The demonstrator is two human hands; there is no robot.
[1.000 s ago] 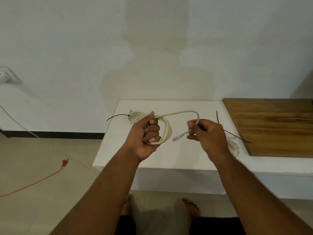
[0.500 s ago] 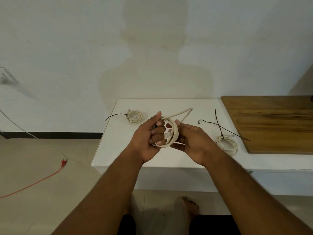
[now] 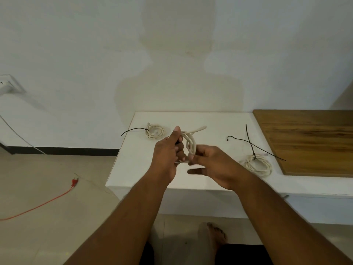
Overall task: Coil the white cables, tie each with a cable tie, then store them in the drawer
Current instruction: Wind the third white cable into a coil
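Left hand (image 3: 166, 155) grips the white cable coil (image 3: 190, 144); right hand (image 3: 212, 165), blurred, seemingly pinches it; 2 tied coils (image 3: 155, 131) on the table (image 3: 210, 119).

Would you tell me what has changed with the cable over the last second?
The right hand wound the cable's free end in toward the left hand, shrinking the wide loop into the coil. The left hand kept its grip. Both tied coils on the table stayed put.
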